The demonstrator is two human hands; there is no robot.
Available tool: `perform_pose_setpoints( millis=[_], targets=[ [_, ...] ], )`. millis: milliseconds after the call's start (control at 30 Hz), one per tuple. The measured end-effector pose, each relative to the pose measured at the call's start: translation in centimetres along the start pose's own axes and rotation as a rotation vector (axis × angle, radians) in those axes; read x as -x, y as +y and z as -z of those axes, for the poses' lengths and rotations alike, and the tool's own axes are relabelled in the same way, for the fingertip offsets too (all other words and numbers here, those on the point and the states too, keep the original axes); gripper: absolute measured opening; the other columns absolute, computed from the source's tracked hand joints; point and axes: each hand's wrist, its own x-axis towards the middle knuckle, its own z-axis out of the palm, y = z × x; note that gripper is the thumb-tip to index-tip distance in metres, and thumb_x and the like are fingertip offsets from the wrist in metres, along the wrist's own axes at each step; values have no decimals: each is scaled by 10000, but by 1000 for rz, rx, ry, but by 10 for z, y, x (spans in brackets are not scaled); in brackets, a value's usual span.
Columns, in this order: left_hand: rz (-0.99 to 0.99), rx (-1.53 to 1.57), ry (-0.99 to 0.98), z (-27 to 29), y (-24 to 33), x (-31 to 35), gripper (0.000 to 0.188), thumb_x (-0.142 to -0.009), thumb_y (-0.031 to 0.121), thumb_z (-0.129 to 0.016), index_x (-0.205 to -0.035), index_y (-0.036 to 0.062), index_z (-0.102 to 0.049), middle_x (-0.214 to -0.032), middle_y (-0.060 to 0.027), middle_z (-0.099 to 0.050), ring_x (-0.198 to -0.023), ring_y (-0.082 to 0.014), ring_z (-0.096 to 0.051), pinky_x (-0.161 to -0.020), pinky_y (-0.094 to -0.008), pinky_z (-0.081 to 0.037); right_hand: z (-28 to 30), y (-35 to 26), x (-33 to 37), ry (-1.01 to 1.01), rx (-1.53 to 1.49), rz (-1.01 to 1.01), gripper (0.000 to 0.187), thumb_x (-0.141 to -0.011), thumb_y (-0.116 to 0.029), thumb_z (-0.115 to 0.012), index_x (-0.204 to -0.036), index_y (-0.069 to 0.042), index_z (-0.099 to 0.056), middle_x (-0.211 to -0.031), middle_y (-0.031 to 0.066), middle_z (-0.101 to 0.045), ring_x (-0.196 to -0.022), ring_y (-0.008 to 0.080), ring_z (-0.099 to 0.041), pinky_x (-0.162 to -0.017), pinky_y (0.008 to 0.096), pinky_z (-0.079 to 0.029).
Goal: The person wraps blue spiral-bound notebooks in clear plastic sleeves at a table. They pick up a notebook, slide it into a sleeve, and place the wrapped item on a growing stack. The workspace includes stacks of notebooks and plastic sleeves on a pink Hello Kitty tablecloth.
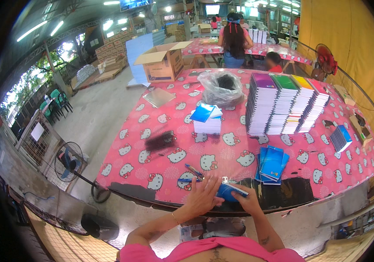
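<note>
Tall notebook stacks (pixel 283 105) stand far across the pink counter (pixel 152 144). A plastic bag (pixel 222 89) sits beside them. A cardboard box (pixel 163 63) stands beyond.

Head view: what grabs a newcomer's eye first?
The pink cartoon-cat tablecloth fills the middle, and on its far right side stand tall stacks of spiral notebooks with purple, green, yellow and red covers. At the near edge, the left hand and right hand hold a small blue notebook, with a fan of blue notebooks lying just to the right.
</note>
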Motion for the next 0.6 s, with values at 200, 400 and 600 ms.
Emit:
perform_pose_setpoints(
  millis=[200,400,600],
  targets=[
    [60,9,-4,0,-6,-11,807,-944,585,-505,-1501,19,-360,-1546,-203,-355,-1453,-373,-288,-1091,-697,-177,-5,18,0,-68,131,46,311,-912,-57,-703,-1216,9,-686,-1075,64,-727,-959,100,-604,-868,277,-493],
    [-48,178,21,0,31,13,851,-940,620,-480,-1478,-28,-361,-1559,-222,-327,-1462,-390,-269,-1123,-681,-157,5,5,1,-42,130,77,317,-915,-59,-701,-1229,-19,-690,-1074,66,-732,-955,88,-611,-864,275,-497],
    [9,134,-59,-21,26,7,863,-958,640,-425,-1496,-29,-335,-1581,-234,-292,-1492,-383,-228,-1137,-674,-134,10,12,-3,-153,128,13,337,-924,-90,-700,-1254,-30,-671,-1140,104,-737,-978,88,-619,-901,290,-505]
  ],
)
